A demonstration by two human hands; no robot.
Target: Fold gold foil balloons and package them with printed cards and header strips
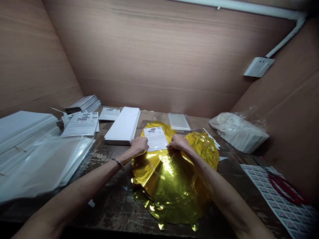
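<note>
Flat, uninflated gold foil balloons point(171, 186) lie in a loose pile in front of me, with small round tabs along their edges. On top of the foil is a white printed card point(156, 138) in a clear sleeve, with a hang hole at its upper end. My left hand point(139, 146) is closed on the foil at the card's left edge. My right hand point(178, 142) is closed on the foil at the card's lower right corner, its fingertips close to or touching the card. The fingertips of both hands are partly hidden.
A stack of white cards point(124, 124) stands behind my left hand. Printed cards point(82, 124) and clear plastic sleeves point(50, 169) lie left. More sleeves point(178, 121) lie behind. At right are a bagged white bundle point(239, 131), a sticker sheet point(279, 196) and red-handled scissors point(286, 189).
</note>
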